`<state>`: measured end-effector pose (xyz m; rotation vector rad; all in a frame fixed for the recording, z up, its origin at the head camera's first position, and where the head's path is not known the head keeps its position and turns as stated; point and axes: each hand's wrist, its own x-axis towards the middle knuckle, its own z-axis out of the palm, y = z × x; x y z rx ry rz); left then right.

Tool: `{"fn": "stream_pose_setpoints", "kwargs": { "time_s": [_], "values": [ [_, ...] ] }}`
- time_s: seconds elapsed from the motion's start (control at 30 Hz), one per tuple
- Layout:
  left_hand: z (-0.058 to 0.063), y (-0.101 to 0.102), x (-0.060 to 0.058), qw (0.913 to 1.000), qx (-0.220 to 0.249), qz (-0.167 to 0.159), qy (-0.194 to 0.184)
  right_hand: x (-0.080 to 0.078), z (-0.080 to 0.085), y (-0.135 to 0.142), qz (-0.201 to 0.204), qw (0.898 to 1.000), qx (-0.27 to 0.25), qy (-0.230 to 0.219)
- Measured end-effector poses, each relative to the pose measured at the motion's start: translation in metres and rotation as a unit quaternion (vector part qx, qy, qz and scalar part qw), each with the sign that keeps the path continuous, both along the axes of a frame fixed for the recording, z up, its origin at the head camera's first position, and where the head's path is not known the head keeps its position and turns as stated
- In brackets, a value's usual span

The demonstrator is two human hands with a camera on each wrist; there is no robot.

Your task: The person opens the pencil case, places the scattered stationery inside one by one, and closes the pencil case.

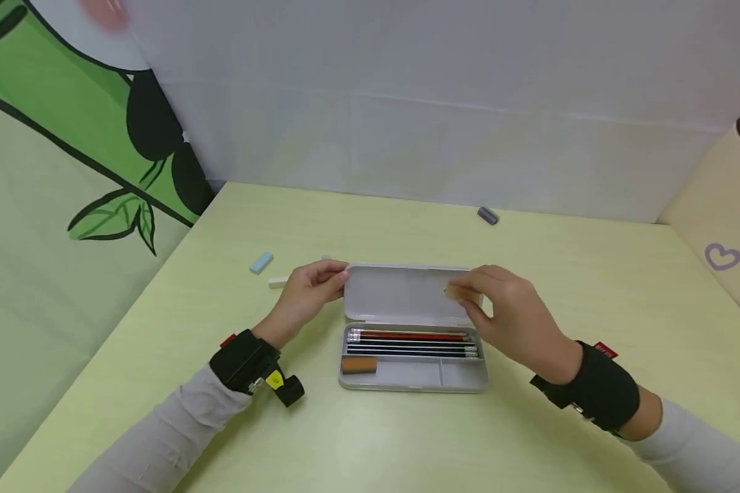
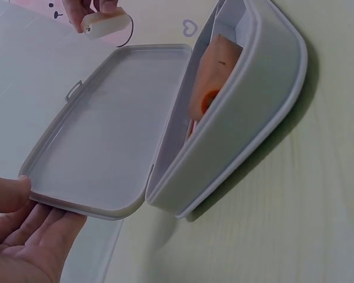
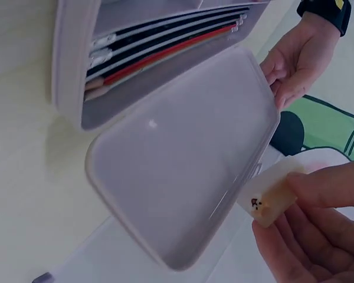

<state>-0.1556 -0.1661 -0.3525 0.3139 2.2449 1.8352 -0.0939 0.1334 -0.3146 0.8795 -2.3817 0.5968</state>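
Note:
A pale grey pencil case (image 1: 413,392) lies on the table with its lid (image 1: 401,294) raised. My left hand (image 1: 308,294) pinches the lid's left edge between thumb and fingers. Over the lid's right side, my right hand (image 1: 512,315) holds a small cream and tan eraser (image 3: 270,191) with a tiny printed animal face, gripped between thumb and fingertips. Several black pencils (image 1: 413,348) and a red pencil (image 1: 416,336) lie in the case's long back compartment. A brown block (image 1: 359,365) sits in the front left compartment.
A light blue block (image 1: 262,263) and a white block (image 1: 277,283) lie left of the case, near my left hand. Farther back on the right is a dark grey block (image 1: 488,216). A pale wall covering (image 1: 407,137) stands behind the table.

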Motion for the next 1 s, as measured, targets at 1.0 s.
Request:
{"fn": "stream_pose_setpoints", "kwargs": {
  "time_s": [1.0],
  "values": [
    [0.000,-0.010,0.004,0.9999,-0.005,-0.014,-0.004,0.026,-0.027,-0.081,0.107,0.963,0.121,-0.218]
  ]
}}
